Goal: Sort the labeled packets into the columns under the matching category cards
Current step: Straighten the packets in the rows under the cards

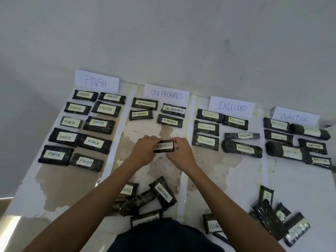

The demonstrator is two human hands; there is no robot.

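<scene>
Right now both hands hold one packet (164,146) by its short ends. The left hand (143,151) and right hand (181,153) each keep a closed, pinching grip on it, label up. It sits well below the ON PROGRESS card (167,95), just under the four packets (169,120) laid beneath that card; whether it touches the counter (209,170) I can't tell. My worry is that it lands crooked or drifts right of the card, over the white strip (190,113) toward the EXCLUDED packets (205,141). The forearms also pass over the loose pile (145,199) far below the card, and a dropped elbow could scatter it toward the near edge. Room is generous, with bare surface all round the held packet in the card's own column.
</scene>
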